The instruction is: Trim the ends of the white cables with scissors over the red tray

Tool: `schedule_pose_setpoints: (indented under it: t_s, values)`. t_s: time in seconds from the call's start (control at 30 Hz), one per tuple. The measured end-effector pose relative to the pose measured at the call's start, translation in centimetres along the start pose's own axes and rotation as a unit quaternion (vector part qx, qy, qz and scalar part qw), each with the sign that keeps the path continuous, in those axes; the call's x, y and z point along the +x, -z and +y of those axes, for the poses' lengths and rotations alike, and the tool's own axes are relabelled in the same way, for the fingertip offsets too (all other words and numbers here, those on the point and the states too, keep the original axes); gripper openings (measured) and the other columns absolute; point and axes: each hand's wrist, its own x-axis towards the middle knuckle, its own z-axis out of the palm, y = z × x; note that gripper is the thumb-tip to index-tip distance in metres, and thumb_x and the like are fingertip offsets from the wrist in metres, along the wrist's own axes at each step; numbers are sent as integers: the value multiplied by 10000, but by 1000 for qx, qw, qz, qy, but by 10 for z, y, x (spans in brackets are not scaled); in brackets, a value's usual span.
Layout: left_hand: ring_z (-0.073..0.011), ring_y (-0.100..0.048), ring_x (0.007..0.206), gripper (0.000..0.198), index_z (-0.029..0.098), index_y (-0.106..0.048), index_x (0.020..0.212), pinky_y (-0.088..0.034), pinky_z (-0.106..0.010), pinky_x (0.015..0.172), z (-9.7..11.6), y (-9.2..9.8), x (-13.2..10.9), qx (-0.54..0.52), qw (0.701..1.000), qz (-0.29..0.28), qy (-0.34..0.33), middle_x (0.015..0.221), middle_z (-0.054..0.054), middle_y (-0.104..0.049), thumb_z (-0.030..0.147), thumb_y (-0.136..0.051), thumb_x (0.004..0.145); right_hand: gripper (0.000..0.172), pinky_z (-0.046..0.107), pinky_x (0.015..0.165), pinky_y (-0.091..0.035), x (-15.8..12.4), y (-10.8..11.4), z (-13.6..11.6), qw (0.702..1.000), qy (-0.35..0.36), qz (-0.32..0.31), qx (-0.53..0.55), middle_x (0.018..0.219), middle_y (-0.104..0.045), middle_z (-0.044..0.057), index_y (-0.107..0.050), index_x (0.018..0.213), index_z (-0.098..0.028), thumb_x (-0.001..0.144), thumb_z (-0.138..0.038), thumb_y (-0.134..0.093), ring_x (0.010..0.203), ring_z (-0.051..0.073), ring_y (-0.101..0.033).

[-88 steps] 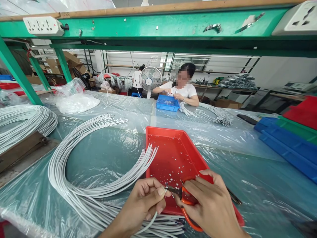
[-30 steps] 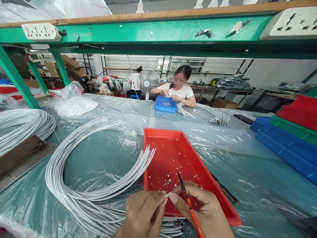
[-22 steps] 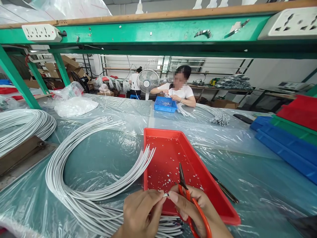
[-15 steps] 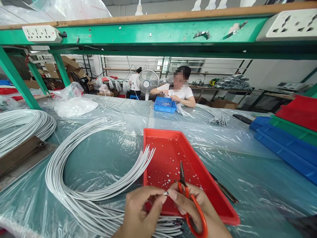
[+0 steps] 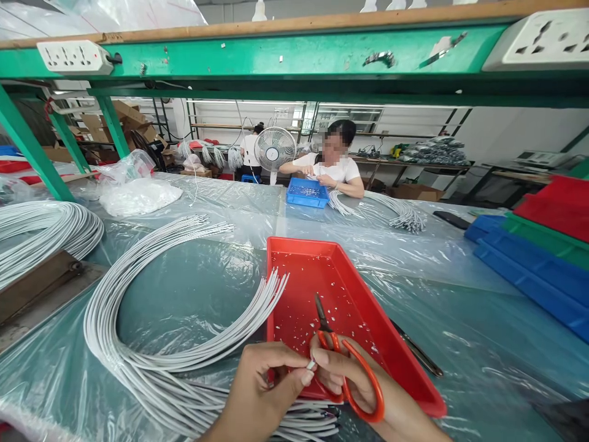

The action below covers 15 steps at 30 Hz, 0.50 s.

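My left hand [image 5: 264,383] is closed, pinching the white cable end [image 5: 311,364] between thumb and forefinger above the near part of a red tray [image 5: 391,350]. Scissors with orange handles [image 5: 376,388] are in my right hand [image 5: 356,371], their dark blades pointing up and away over the tray. The right thumb and forefinger meet at the tip of the same cable end. A large looped bundle of white cables [image 5: 103,313] lies to the left. One set of its ends rests over the tray's left rim, and more ends pass beneath my hands.
Tweezers [image 5: 421,353] lie along the tray's right side. At the far right stand stacked blue, green and red trays [image 5: 534,264]. Another cable coil [image 5: 69,227] lies left. Across the table a co-worker [image 5: 343,169] works over a blue tray [image 5: 307,201]. A green shelf beam [image 5: 285,58] crosses overhead.
The scissors' blades have swung left and now point more to the upper left. My right fingers have turned around the cable end, while my left hand keeps its pinch.
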Motion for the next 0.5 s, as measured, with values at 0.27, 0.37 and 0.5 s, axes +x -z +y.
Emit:
schedule_pose_setpoints:
  t_s: [0.27,0.37,0.5]
  values:
    - [-107,-513,524,182,106,-654,726,-403,-198,516,-6,0,1,-50,997,20,62,580,-47,-640,286,-631,729,271,219,498,-267,0,5,4,981,71,58,-172,545,-411,-51,-498,654,-177,746,-416,-587,516,99,-354]
    - [-50,-387,389,253,107,-625,678,-318,-165,396,-5,1,4,-99,989,4,111,503,-12,-599,355,-627,726,198,268,618,-349,-2,12,7,868,232,183,-400,674,-536,-8,-537,725,-190,705,-361,-636,631,149,-476]
    - [-22,-306,325,306,102,-604,680,-244,-153,326,-3,3,6,-124,981,-3,147,497,-15,-602,405,-638,703,171,362,773,-314,-5,18,8,620,423,272,-602,495,-482,-61,-512,622,-194,684,-263,-656,472,100,-414]
